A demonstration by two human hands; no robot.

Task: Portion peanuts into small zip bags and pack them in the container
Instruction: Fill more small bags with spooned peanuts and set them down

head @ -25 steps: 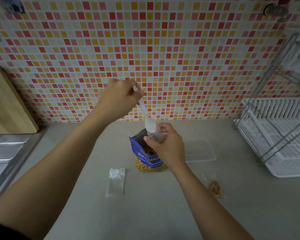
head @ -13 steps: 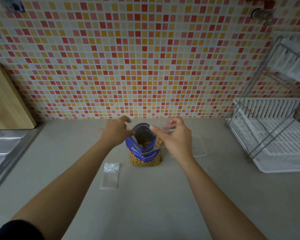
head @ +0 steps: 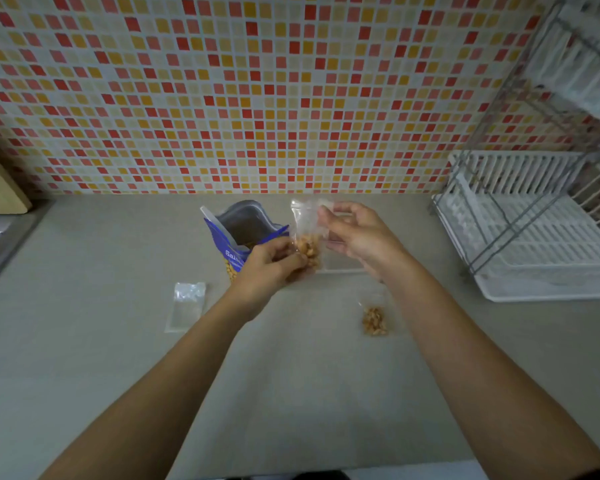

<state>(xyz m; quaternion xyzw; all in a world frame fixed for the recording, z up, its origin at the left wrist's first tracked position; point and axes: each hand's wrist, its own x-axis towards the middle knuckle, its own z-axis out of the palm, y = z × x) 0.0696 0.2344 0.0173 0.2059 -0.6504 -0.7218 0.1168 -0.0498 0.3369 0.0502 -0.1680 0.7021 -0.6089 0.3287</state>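
Both your forearms reach forward and converge. Your left hand (head: 271,263) pinches the small zip bag (head: 306,221) low down; your right hand (head: 359,233) pinches its top edge.

Blue foil stand-up peanut pouch (head: 229,252): white letters "Sal" legible on its front, the remainder of the word covered.

Light is dim, flat and greyish across the countertop (head: 118,375), with no hard shadows and only a faint sheen on the empty bag (head: 186,304) left of its middle. The tile wall (head: 257,98) is brightest, its grid bowing toward the frame's edges, and the dish rack (head: 534,220) at the right leans from the same wide-angle bend. The left hand (head: 271,265), right hand (head: 357,233) and the held zip bag (head: 307,237) are soft with blur.
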